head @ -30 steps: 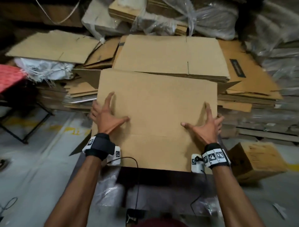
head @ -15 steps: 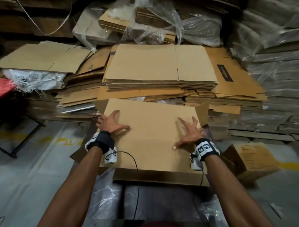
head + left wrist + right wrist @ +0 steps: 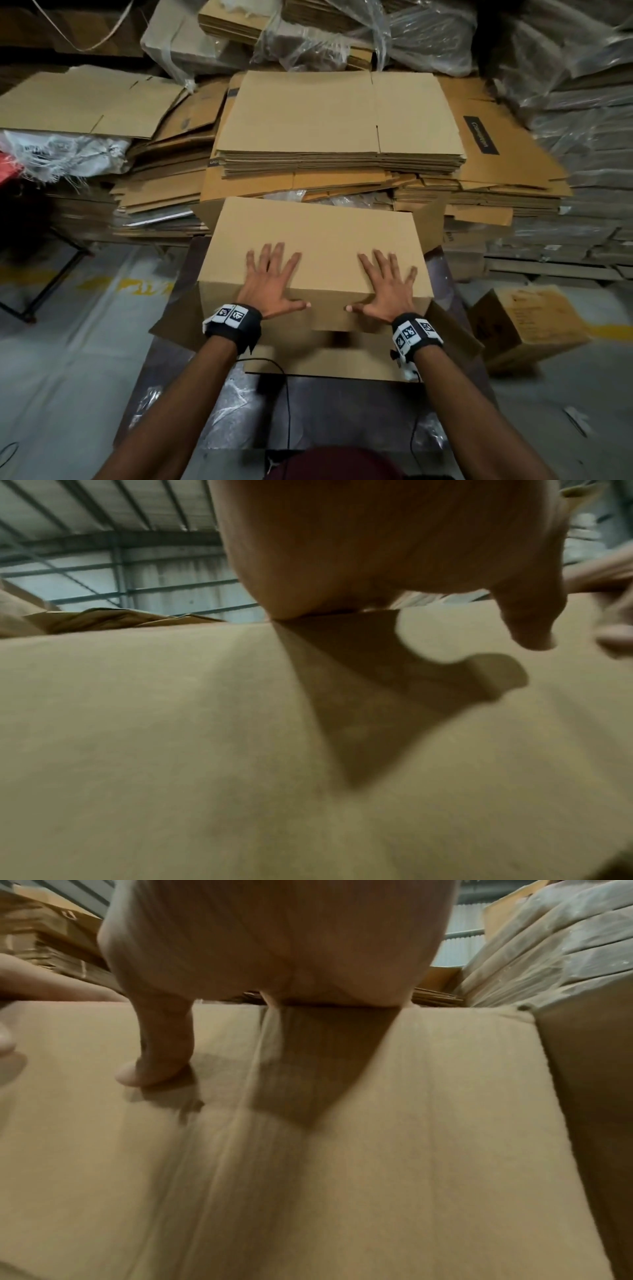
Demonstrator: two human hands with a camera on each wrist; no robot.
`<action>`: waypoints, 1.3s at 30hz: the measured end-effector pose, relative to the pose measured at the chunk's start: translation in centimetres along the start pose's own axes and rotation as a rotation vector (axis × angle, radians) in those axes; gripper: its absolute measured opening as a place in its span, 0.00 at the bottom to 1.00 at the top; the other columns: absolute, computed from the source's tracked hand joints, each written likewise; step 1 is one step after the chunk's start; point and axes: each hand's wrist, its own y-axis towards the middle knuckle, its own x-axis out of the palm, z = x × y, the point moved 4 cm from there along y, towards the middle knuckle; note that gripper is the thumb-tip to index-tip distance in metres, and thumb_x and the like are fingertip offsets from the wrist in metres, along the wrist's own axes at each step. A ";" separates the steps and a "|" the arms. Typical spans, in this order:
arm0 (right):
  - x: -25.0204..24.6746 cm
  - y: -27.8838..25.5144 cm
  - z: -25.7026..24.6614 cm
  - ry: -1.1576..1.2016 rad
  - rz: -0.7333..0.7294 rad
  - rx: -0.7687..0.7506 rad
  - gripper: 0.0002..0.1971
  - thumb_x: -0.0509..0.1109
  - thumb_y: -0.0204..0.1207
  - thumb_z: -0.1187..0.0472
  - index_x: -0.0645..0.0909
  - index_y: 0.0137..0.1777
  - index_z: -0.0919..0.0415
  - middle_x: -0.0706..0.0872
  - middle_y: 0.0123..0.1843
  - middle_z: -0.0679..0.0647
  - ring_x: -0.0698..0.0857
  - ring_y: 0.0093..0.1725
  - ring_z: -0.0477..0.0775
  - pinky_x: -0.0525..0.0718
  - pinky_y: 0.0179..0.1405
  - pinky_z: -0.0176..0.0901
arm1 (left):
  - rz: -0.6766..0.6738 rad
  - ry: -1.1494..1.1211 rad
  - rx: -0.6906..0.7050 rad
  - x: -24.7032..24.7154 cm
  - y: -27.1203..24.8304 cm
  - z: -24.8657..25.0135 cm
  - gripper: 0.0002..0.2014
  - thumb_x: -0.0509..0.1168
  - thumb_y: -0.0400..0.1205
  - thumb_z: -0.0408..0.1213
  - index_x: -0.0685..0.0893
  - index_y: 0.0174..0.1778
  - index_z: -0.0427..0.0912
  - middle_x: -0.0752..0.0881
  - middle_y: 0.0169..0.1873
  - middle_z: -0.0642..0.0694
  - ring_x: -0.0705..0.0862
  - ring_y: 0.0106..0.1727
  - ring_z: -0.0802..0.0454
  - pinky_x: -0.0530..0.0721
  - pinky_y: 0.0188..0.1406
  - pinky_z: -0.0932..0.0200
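A brown cardboard box stands in front of me, its top panel facing up and loose flaps hanging at its near and side edges. My left hand lies flat on the top near the front edge, fingers spread, thumb pointing right. My right hand lies flat beside it, thumb pointing left. In the left wrist view the palm presses on the cardboard. The right wrist view shows the thumb touching the box panel.
A tall stack of flattened cartons lies just behind the box, with more flat cardboard to the left. Plastic-wrapped bundles fill the right and back. A small closed carton sits on the floor at right. A black metal frame stands at left.
The cardboard has dropped from a raised, tilted sheet to a box lying lower and nearer. Both hands have slid inward from its side edges to the front of the top panel.
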 end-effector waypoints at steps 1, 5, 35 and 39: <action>0.1 0.0 -0.6 0.017 0.005 -0.023 0.65 0.69 0.57 0.16 0.37 0.89 0.35 0.40 0.93 0.50 0.38 0.91 0.65 0.41 0.77 0.92 | 0.012 0.040 0.045 0.2 -0.4 0.7 0.60 0.54 0.69 0.83 0.37 0.90 0.56 0.37 0.89 0.36 0.37 0.89 0.31 0.36 0.81 0.20; 1.2 -2.0 -3.2 0.029 0.125 -0.132 0.68 0.74 0.52 0.18 0.46 0.90 0.39 0.51 0.91 0.52 0.42 0.91 0.64 0.48 0.76 0.93 | 0.067 0.157 0.215 1.7 -2.4 2.9 0.62 0.61 0.65 0.75 0.41 0.91 0.54 0.44 0.90 0.40 0.43 0.90 0.35 0.40 0.80 0.18; 6.1 -8.2 -8.0 -0.176 0.159 0.026 0.73 0.89 0.51 0.50 0.47 0.92 0.56 0.44 0.93 0.61 0.41 0.89 0.77 0.51 0.73 0.95 | -0.171 -0.945 -0.529 -1.2 -8.0 -10.2 0.31 0.63 0.79 0.27 0.73 0.82 0.45 0.84 0.67 0.38 0.82 0.67 0.37 0.81 0.63 0.48; 6.3 -8.5 -7.8 -0.206 0.162 0.019 0.66 0.85 0.58 0.56 0.45 0.92 0.55 0.43 0.93 0.59 0.41 0.89 0.77 0.49 0.75 0.94 | -0.170 -1.156 -0.550 1.0 -9.6 -11.0 0.42 0.64 0.65 0.35 0.73 0.82 0.50 0.90 0.57 0.37 0.87 0.61 0.36 0.87 0.60 0.40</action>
